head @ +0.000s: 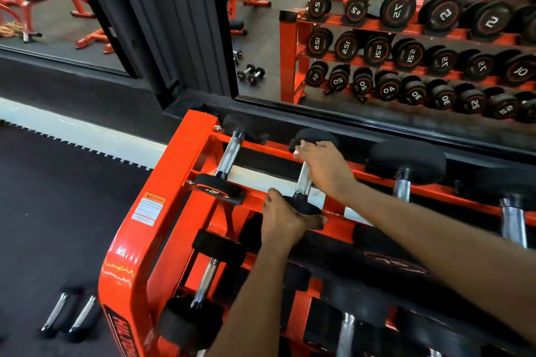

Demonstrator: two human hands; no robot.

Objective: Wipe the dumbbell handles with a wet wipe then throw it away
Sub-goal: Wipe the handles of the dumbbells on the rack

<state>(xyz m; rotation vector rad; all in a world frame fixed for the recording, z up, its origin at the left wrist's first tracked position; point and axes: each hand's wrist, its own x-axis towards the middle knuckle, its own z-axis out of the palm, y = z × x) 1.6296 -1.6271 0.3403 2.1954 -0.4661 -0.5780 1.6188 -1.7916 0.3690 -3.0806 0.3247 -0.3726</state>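
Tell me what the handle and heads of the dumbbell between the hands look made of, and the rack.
Handle: bare metal, probably chromed steel, bright with a knurled texture. Heads: apparently matte black rubber, no shine. Rack: metal under glossy orange paint; highlights show on its corner.

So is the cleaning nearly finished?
Probably not. Done: nothing shows which handles are already wiped. In hand: the left hand grips the near head of the second dumbbell on the top shelf, and the right hand holds its far end. No wet wipe shows clearly. Left: the other handles, like the first dumbbell, then throwing the wipe away.
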